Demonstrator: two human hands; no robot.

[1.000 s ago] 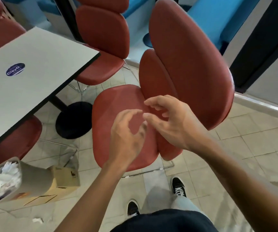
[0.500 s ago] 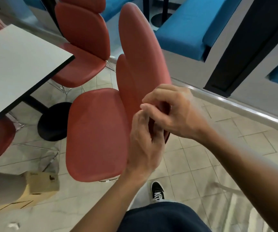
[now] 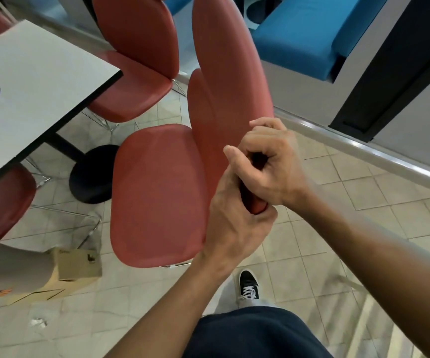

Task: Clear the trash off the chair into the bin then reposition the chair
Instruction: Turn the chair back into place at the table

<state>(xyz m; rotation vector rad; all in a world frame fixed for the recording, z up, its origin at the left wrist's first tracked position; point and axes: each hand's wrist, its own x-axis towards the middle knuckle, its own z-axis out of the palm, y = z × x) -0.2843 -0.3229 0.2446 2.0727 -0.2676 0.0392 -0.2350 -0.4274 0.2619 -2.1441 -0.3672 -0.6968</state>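
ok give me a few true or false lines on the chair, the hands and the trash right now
1. Both hands grip the near edge of the red chair's backrest. True: the left hand and right hand are curled round the backrest.
2. Trash lies on the chair seat. False: the seat shows none.
3. A small white scrap lies on the floor. True: the scrap is at lower left.
4. The chair is tucked under the table. False: it stands clear of the table.
5. The bin is empty. False: the bin shows white paper at its mouth.
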